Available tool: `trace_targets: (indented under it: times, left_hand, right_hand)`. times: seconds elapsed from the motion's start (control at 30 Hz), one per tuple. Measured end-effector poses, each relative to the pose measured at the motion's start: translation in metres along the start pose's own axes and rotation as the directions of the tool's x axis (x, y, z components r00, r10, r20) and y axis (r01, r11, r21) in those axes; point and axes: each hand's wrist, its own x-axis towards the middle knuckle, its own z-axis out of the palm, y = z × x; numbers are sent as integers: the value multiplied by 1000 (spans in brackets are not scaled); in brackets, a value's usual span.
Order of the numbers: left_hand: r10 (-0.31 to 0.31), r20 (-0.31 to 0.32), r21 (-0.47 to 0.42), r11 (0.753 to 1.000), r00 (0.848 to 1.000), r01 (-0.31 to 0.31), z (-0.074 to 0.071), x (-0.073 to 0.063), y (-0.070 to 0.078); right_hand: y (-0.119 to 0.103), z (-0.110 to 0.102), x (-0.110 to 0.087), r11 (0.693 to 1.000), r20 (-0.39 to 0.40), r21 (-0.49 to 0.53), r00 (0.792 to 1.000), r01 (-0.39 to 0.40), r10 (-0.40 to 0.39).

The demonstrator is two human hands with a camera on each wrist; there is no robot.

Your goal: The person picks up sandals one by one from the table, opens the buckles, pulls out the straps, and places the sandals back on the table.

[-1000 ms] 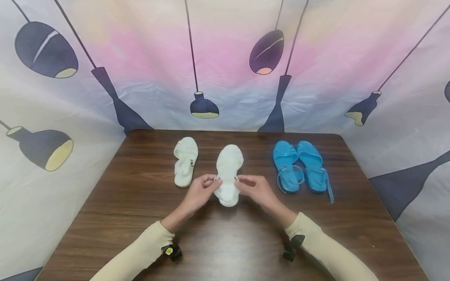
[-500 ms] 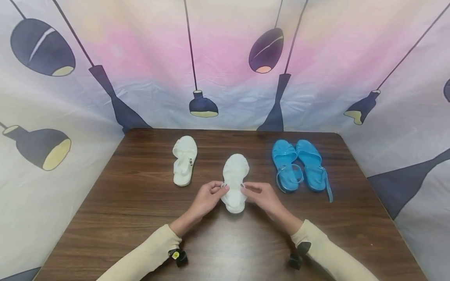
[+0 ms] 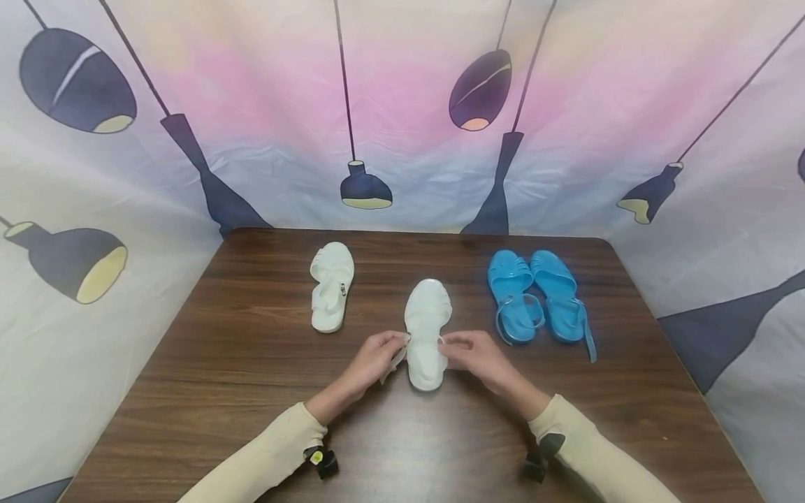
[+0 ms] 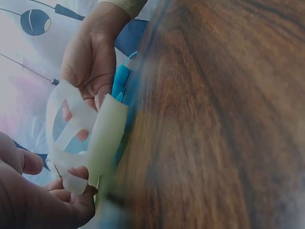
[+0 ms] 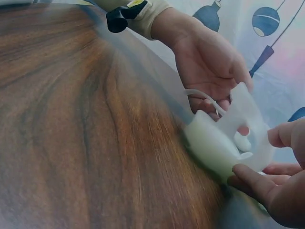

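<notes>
A white sandal (image 3: 428,335) is held sole-down close over the brown table, toe pointing away from me. My left hand (image 3: 377,358) pinches the ankle strap at its left side, and a loose strap end (image 3: 393,363) hangs below those fingers. In the left wrist view, a small metal pin (image 4: 57,170) shows near the left fingertips. My right hand (image 3: 476,356) grips the sandal's right side, with the thumb low on the sole edge and fingers at the upper in the right wrist view. A matching white sandal (image 3: 328,318) lies to the left.
Two blue sandals (image 3: 517,328) lie side by side at the right, one with its strap (image 3: 590,342) trailing toward me. A cloth backdrop (image 3: 415,84) printed with lamps stands behind the brown table (image 3: 251,314).
The held white sandal has come toward me and a little right, both hands moving with it. A strap end now hangs loose by my left hand.
</notes>
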Motion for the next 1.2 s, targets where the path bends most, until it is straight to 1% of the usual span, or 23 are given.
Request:
trace_targets:
  times: [0.07, 0.1, 0.13, 0.17, 0.2, 0.23, 0.27, 0.33, 0.37, 0.4, 0.5, 0.67, 0.7, 0.77, 0.87, 0.97, 1.1, 1.2]
  left_hand:
    - [-9, 23, 2, 1000, 1000, 9, -2, 0, -1]
    - [-11, 34, -2, 1000, 999, 11, -3, 1, -2]
    - [-17, 48, -6, 1000, 999, 18, -4, 1, -3]
    - [-20, 61, -6, 1000, 998, 20, -5, 1, -3]
    - [-18, 72, -7, 1000, 997, 19, -6, 1, -3]
    - [-20, 84, -9, 1000, 996, 20, -7, 1, -4]
    - [-19, 94, -11, 1000, 995, 20, -8, 0, -4]
    - [-24, 116, -17, 1000, 993, 26, -11, -1, -4]
    - [-25, 123, -19, 999, 992, 28, -12, -2, -4]
    - [-27, 131, -22, 999, 991, 31, -13, -3, -4]
    - [-44, 158, -22, 999, 986, 48, -16, -4, -5]
    - [-51, 185, -16, 998, 981, 55, -22, -7, -7]
    - [-47, 188, -18, 999, 981, 52, -23, -7, -7]
    - [-39, 191, -18, 999, 981, 43, -24, -7, -7]
    - [-31, 195, -8, 999, 980, 34, -26, -6, -7]
    - [-35, 194, 12, 999, 980, 33, -27, -4, -7]
    - [-29, 184, 43, 999, 983, 22, -26, 0, -8]
    - [-7, 184, 65, 998, 983, -6, -26, 3, -8]
  right_hand:
    - [-2, -1, 0, 999, 21, -39, 1000, 5, -5]
    - [-4, -2, 1, 997, 28, -78, 1000, 15, -13]
    - [-7, -2, 1, 989, 26, -144, 999, 31, -28]
    - [-11, -3, 2, 974, 24, -222, 999, 53, -49]
    - [-14, -3, 4, 949, 21, -304, 997, 80, -77]
    - [-19, -4, 5, 917, 17, -383, 994, 108, -110]
    - [-24, -3, 6, 877, 18, -459, 988, 144, -153]
    - [-33, -1, 11, 795, 22, -574, 975, 195, -223]
    - [-37, 0, 13, 769, 38, -600, 968, 220, -247]
    - [-40, 2, 16, 753, 60, -612, 963, 243, -262]
    - [-48, 8, 24, 715, 143, -632, 952, 299, -271]
    - [-53, 18, 37, 647, 281, -650, 917, 398, -282]
    - [-54, 19, 39, 639, 303, -648, 910, 413, -281]
    - [-54, 21, 43, 639, 338, -637, 901, 431, -271]
    - [-55, 22, 47, 654, 363, -626, 901, 425, -238]
    - [-55, 23, 48, 663, 379, -620, 900, 420, -216]
    - [-55, 20, 49, 668, 398, -610, 894, 426, -206]
    - [-56, 18, 51, 668, 414, -605, 888, 433, -201]
